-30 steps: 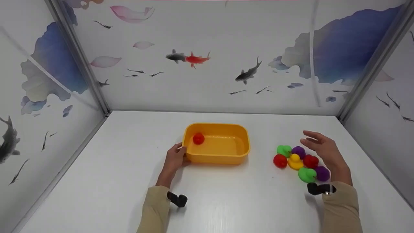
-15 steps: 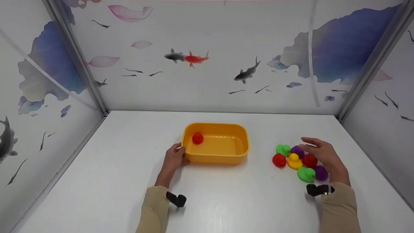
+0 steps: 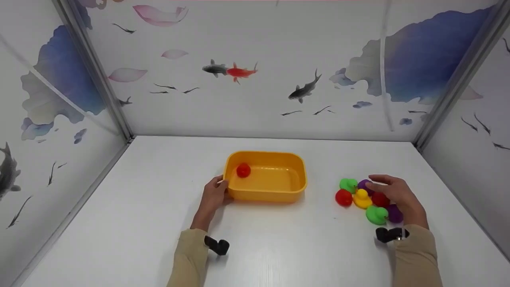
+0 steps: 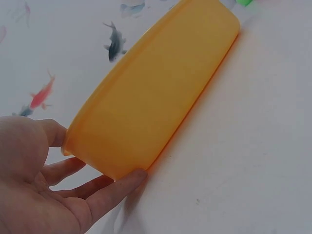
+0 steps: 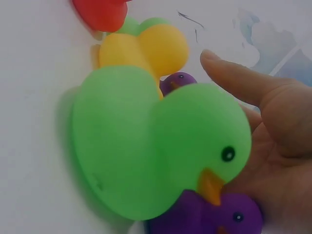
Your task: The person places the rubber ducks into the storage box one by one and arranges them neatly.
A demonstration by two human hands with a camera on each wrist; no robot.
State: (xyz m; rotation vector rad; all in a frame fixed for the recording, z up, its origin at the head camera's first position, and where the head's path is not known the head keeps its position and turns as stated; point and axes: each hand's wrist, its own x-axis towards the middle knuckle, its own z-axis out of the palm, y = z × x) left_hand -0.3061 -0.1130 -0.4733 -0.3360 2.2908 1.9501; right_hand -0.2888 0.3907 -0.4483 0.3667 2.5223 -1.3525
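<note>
Yellow tub point(image 3: 266, 196), one red toy point(image 3: 243, 170) inside, is being gripped by the left hand point(image 3: 214, 195); seven toys point(image 3: 362, 200) outside, right, are being approached by the loosely extended right hand point(image 3: 401, 195).

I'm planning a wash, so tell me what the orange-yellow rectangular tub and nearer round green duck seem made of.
Orange-yellow rectangular tub: likely moulded plastic, smooth, faintly glossy; rounded corners, highlights inside.
Nearer round green duck: probably vinyl or rubber, satin; smooth rounded surface, soft sheen.
</note>
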